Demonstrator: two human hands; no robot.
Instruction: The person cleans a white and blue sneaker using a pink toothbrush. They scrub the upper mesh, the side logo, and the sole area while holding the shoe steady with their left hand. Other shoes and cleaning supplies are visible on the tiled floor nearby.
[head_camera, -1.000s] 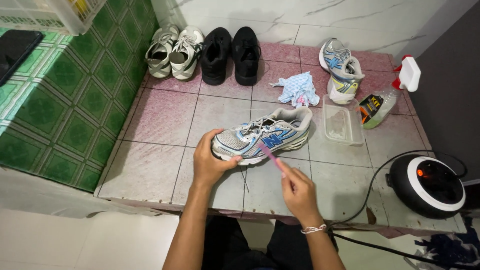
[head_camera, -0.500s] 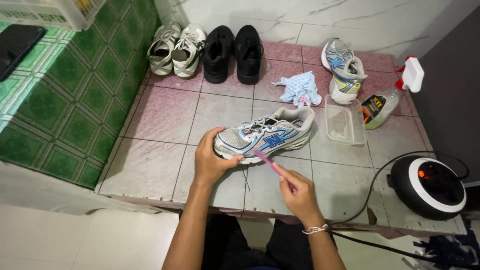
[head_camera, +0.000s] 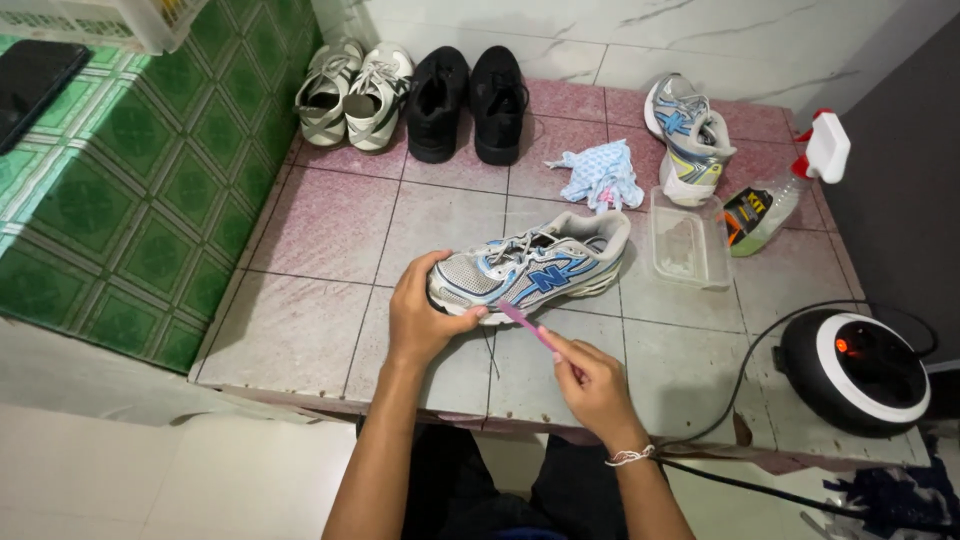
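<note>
Here the left hand (head_camera: 420, 322) is steadying a silver-and-blue mesh sneaker (head_camera: 530, 267), fingers wrapping its toe; right hand (head_camera: 590, 378) fingers are pinching a pink toothbrush (head_camera: 530, 328) against its sole edge; the matching sneaker (head_camera: 688, 140) is waiting untouched.

Sneaker (head_camera: 535, 265) lying centre; shoe pairs (head_camera: 415, 95) sitting at eleven o'clock; cloth (head_camera: 600, 175) at twelve; tray (head_camera: 688, 240), spray bottle (head_camera: 785, 190) lying at three.

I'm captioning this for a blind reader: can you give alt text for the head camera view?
A person's left hand steadies a grey and blue sneaker on a tiled ledge while the right hand holds a pink brush to its side. Behind lie more shoes, a blue cloth, a clear tray and a spray bottle.
</note>
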